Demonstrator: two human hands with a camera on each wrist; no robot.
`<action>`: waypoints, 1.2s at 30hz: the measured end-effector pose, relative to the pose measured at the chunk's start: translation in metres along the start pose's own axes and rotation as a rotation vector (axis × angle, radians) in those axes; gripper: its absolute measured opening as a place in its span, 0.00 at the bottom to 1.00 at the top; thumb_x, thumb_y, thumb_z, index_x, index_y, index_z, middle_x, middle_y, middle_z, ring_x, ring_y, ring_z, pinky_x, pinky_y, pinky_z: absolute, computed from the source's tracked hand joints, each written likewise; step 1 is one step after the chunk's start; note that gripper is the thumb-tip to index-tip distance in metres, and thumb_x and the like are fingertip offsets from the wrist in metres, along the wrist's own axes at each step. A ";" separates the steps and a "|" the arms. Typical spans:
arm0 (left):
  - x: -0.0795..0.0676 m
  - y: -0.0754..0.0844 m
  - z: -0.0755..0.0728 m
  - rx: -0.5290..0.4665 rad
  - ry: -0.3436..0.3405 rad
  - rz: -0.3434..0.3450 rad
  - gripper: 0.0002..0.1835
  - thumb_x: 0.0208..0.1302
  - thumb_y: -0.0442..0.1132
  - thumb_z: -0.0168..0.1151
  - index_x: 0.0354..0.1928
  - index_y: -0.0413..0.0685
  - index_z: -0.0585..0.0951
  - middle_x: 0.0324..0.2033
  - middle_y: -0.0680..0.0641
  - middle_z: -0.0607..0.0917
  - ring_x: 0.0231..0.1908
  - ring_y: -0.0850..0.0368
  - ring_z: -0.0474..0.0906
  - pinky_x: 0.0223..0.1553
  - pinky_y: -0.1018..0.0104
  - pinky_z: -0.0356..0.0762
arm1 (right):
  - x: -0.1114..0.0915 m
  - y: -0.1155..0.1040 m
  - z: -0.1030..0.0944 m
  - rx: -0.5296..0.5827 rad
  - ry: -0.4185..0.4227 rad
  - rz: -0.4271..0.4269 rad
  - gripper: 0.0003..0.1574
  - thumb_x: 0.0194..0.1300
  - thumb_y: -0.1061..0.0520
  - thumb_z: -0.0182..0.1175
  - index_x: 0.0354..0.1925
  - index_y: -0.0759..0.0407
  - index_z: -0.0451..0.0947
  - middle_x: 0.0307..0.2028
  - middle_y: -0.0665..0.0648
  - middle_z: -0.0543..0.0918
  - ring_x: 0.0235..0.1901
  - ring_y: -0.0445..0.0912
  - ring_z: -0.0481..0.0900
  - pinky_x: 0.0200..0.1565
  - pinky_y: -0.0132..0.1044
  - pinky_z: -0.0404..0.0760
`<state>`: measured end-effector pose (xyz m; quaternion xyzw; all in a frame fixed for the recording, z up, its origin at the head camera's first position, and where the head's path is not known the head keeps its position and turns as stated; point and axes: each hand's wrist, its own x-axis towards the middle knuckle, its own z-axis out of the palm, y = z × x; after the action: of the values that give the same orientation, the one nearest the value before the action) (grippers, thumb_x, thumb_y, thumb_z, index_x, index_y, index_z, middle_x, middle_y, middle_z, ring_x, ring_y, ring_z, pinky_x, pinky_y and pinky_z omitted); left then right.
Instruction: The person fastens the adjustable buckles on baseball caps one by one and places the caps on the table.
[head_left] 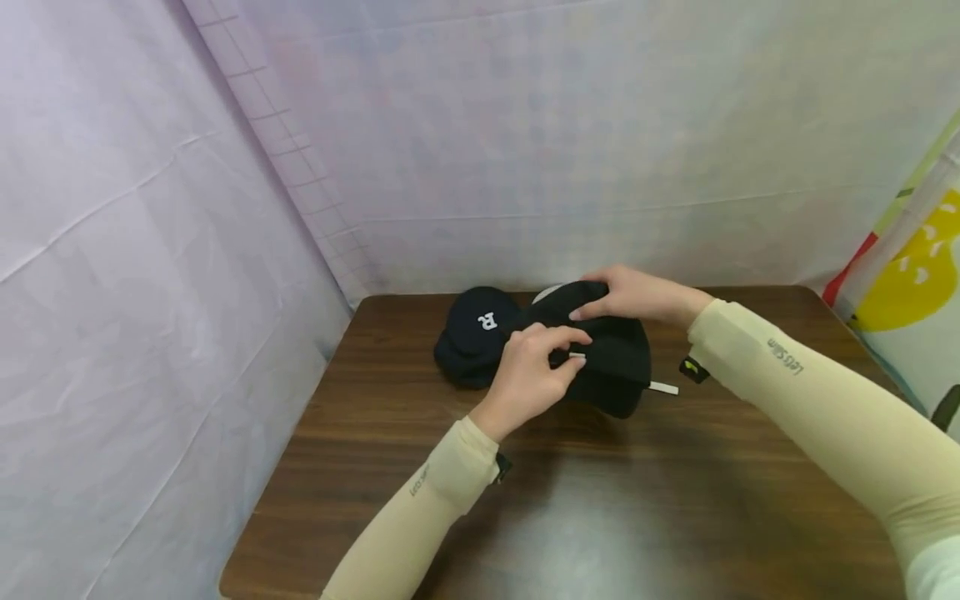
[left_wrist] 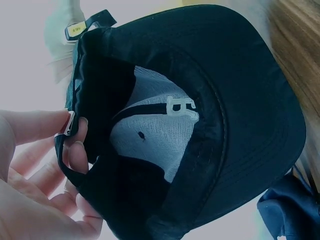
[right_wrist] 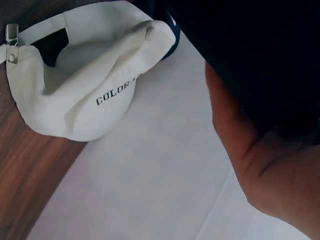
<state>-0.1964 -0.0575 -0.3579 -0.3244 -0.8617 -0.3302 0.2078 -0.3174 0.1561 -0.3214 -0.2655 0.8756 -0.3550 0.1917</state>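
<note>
A black baseball cap point(head_left: 618, 354) is held up over the table in both hands. My left hand point(head_left: 531, 371) pinches the small metal buckle point(left_wrist: 70, 124) on its back strap between thumb and fingers. The strap point(left_wrist: 67, 167) forms a loop by those fingers in the left wrist view. Inside the cap, pale mesh lining point(left_wrist: 145, 125) faces that camera, with the brim point(left_wrist: 255, 95) to the right. My right hand point(head_left: 637, 296) grips the far side of the cap, thumb toward me. In the right wrist view, the dark cloth hides most of its fingers.
A navy cap point(head_left: 468, 358) with a white R lies on the wooden table point(head_left: 360, 467), left of the held cap. Mostly hidden behind the held cap is a white cap point(right_wrist: 82, 117) with dark lettering and a metal strap buckle. A pale cloth point(head_left: 570, 142) hangs behind the table.
</note>
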 end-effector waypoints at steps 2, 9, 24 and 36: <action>0.000 0.001 0.001 0.002 -0.002 0.005 0.13 0.63 0.37 0.72 0.49 0.53 0.87 0.35 0.54 0.86 0.35 0.64 0.74 0.38 0.67 0.68 | 0.000 0.002 0.001 0.013 -0.027 -0.013 0.23 0.67 0.43 0.67 0.54 0.55 0.82 0.46 0.56 0.85 0.45 0.53 0.82 0.49 0.49 0.78; -0.002 0.001 0.002 -0.026 0.015 0.024 0.14 0.62 0.38 0.72 0.51 0.52 0.87 0.37 0.53 0.86 0.36 0.59 0.77 0.38 0.63 0.69 | -0.002 0.002 -0.001 0.062 -0.056 -0.050 0.14 0.68 0.50 0.67 0.49 0.54 0.86 0.41 0.56 0.87 0.39 0.53 0.82 0.44 0.47 0.79; 0.008 0.001 -0.010 -0.135 0.245 0.186 0.10 0.64 0.37 0.71 0.47 0.45 0.87 0.39 0.51 0.86 0.40 0.60 0.79 0.45 0.71 0.75 | -0.024 -0.020 -0.026 0.068 -0.024 -0.040 0.17 0.68 0.50 0.67 0.52 0.55 0.84 0.42 0.56 0.87 0.42 0.52 0.84 0.46 0.47 0.80; 0.007 -0.002 -0.009 -0.144 0.264 0.180 0.09 0.64 0.36 0.71 0.45 0.47 0.88 0.37 0.53 0.85 0.37 0.60 0.78 0.40 0.73 0.72 | -0.059 -0.027 -0.073 -0.042 0.153 -0.019 0.32 0.66 0.42 0.68 0.64 0.51 0.78 0.59 0.55 0.81 0.59 0.51 0.76 0.58 0.56 0.74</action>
<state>-0.2012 -0.0616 -0.3484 -0.3682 -0.7684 -0.4108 0.3244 -0.3008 0.2127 -0.2436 -0.2499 0.8924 -0.3577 0.1152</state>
